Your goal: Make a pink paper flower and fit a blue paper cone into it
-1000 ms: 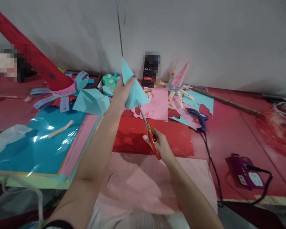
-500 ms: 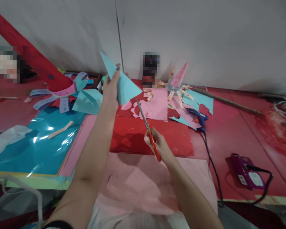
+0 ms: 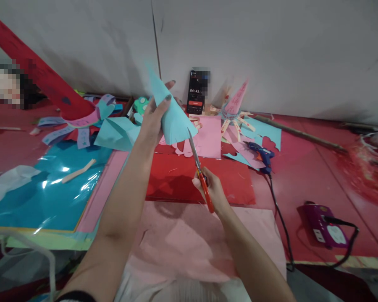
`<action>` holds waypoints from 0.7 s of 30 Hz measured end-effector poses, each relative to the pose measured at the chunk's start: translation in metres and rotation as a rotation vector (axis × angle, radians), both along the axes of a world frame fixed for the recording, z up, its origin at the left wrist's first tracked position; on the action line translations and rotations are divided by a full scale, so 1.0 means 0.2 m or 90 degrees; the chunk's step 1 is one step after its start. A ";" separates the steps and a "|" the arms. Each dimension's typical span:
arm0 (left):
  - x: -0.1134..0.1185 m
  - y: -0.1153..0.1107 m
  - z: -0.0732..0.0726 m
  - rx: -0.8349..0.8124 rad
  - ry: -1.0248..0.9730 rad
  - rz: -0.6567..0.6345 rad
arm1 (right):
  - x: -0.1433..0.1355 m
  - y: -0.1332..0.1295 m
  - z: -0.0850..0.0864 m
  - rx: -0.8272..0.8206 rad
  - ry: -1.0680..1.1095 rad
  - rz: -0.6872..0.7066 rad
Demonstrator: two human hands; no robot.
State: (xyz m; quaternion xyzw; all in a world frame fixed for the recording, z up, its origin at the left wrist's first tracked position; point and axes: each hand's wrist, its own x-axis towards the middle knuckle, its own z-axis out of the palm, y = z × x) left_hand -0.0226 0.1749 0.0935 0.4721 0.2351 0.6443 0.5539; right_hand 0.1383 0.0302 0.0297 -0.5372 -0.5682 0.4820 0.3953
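Note:
My left hand (image 3: 156, 115) is closed around a light blue paper cone (image 3: 174, 121), raised above the table with its blurred tip pointing up and left. Short slits show along the cone's lower edge. In my right hand (image 3: 212, 186) is a pair of scissors (image 3: 197, 157) with red handles. The blades point up and meet the right end of the cone's lower edge; I cannot tell whether they are around the paper. Below them lies a red sheet pack (image 3: 201, 178). Behind the cone are pink cut paper pieces (image 3: 211, 136).
A phone (image 3: 195, 92) showing a timer leans on the wall. A pink paper cone (image 3: 236, 98) on strips stands right of it. A blue glue gun (image 3: 261, 155) trails its cord to a purple power box (image 3: 326, 226). Left are a tall red cone (image 3: 50, 73) and blue wrapped sheets (image 3: 72, 188).
My left hand has turned the blue cone, so its slit lower edge now faces me, and moved it slightly right. The scissors have risen a little, their tips now at the cone's edge.

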 end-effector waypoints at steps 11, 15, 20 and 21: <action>0.02 -0.01 0.02 -0.056 0.073 0.050 | -0.01 0.00 -0.01 -0.004 -0.051 -0.020; 0.03 -0.02 0.02 -0.087 0.091 0.097 | -0.01 0.00 -0.01 -0.002 -0.065 -0.024; 0.03 -0.01 0.02 -0.057 0.117 0.107 | -0.02 0.00 0.00 -0.013 -0.056 -0.021; 0.03 -0.01 0.02 -0.040 0.111 0.092 | -0.02 0.00 -0.01 -0.013 -0.054 -0.022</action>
